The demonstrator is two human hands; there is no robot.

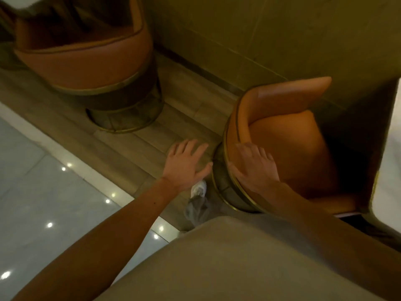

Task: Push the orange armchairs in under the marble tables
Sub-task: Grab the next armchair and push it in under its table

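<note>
An orange armchair [290, 144] with a gold-rimmed round base stands at the right, its seat partly under the white marble table [390, 153] at the right edge. My right hand [253, 166] rests flat on the top of its curved backrest, fingers straight. My left hand [186, 164] hovers open just left of that chair, fingers spread, touching nothing I can see. A second orange armchair [86, 61] stands at the upper left, its front under another marble table [23, 0] at the top-left corner.
A beige wall [260, 29] runs behind both chairs. The chairs stand on a wooden strip of floor [134, 146]; glossy pale tiles [43, 192] lie to the left. My foot [198, 190] and beige clothing [217, 268] fill the bottom.
</note>
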